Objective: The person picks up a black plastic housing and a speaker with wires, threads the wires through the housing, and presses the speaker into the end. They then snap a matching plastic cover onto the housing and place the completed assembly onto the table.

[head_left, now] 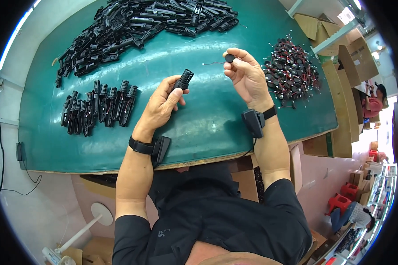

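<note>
While both hands hover above the green worktop [199,128]:
Left hand [161,104]: fingers clamped on a ribbed black plastic housing [182,81].
Right hand [247,77]: fingers pinching a small black round disc [229,58] with thin wire.

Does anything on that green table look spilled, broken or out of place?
Nothing stands out. The black ribbed parts lie in a tidy row, with loose heaps of black parts and wired discs farther back. The left hand holds a ribbed piece; the right hand pinches a small disc.
</note>
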Motion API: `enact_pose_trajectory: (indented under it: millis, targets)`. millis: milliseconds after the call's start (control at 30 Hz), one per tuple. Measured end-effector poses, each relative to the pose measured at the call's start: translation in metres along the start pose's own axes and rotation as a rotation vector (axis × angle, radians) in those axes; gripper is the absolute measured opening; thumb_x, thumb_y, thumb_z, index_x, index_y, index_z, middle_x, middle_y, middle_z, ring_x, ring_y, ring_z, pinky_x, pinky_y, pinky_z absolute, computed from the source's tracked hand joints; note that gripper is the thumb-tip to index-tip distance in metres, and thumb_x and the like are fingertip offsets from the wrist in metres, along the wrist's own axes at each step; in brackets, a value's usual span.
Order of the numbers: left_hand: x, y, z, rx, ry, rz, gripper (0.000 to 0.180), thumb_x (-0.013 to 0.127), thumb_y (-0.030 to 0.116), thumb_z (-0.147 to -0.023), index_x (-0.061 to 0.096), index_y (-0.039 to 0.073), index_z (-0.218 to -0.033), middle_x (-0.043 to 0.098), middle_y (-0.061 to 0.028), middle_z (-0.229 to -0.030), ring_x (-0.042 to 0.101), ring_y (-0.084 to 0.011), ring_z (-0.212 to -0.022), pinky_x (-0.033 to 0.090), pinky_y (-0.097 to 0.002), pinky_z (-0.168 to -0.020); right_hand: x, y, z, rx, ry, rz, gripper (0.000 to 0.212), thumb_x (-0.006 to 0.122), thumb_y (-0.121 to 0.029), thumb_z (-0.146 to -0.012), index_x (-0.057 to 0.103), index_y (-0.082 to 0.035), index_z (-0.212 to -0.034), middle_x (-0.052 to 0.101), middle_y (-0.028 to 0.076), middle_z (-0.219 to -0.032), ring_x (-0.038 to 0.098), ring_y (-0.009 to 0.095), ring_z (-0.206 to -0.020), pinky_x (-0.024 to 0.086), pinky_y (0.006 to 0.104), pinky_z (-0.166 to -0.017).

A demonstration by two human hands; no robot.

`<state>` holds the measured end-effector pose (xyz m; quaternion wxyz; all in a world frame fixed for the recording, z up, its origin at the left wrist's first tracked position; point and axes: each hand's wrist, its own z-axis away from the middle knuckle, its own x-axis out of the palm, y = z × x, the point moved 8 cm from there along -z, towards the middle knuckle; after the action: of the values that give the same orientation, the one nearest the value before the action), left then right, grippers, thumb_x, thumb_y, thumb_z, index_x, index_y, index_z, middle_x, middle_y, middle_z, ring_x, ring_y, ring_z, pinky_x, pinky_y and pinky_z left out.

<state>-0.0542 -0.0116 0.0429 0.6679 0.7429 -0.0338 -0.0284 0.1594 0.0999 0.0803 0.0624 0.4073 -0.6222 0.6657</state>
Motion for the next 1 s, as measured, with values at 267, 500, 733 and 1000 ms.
enact_pose_trajectory:
  millis: [267, 500, 733, 1000]
  targets:
    - [0.007, -0.016, -0.023, -0.031, -0.001, 0.026, 0.044, 0.056, 0.032, -0.111, 0.052, 0.004, -0.145, 0.067, -0.0076, -0.111, 0.061, -0.0084, -0.078, 0.048, -0.0218, -0.063, -0.01, -0.013, -0.005, -0.162, -0.099, 0.062, 0.031, 0.07, 0.0, -0.098, 0.066, 0.002, -0.129, 0.069, 0.014, -0.122, 0.072, 0.017, -0.093, 0.064, 0.0288, -0.083]
    - [0.013, -0.027, -0.031, -0.151, 0.042, 0.221, 0.041, 0.059, 0.027, -0.109, 0.053, 0.004, -0.143, 0.065, -0.006, -0.104, 0.057, -0.0073, -0.065, 0.046, -0.0211, -0.055, -0.012, -0.018, -0.006, -0.178, -0.126, 0.187, 0.034, 0.071, -0.001, -0.098, 0.065, 0.003, -0.131, 0.069, 0.016, -0.124, 0.075, 0.022, -0.099, 0.065, 0.0302, -0.085]
    - [0.01, -0.028, -0.029, -0.077, 0.073, -0.033, 0.049, 0.078, 0.012, -0.095, 0.058, 0.005, -0.139, 0.064, -0.0018, -0.101, 0.06, -0.007, -0.076, 0.049, -0.021, -0.068, -0.008, -0.023, 0.001, -0.251, -0.166, 0.361, 0.037, 0.073, -0.002, -0.097, 0.064, 0.004, -0.132, 0.07, 0.017, -0.122, 0.075, 0.022, -0.099, 0.065, 0.0324, -0.083]
    - [0.007, -0.008, -0.031, 0.122, 0.142, -0.152, 0.046, 0.082, 0.0, -0.087, 0.066, 0.003, -0.13, 0.067, 0.0016, -0.103, 0.062, -0.0077, -0.094, 0.05, -0.0227, -0.086, 0.009, -0.05, 0.018, -0.56, -0.146, 0.654, 0.033, 0.078, 0.003, -0.09, 0.071, 0.0, -0.122, 0.074, 0.01, -0.106, 0.074, 0.016, -0.087, 0.062, 0.0281, -0.076]
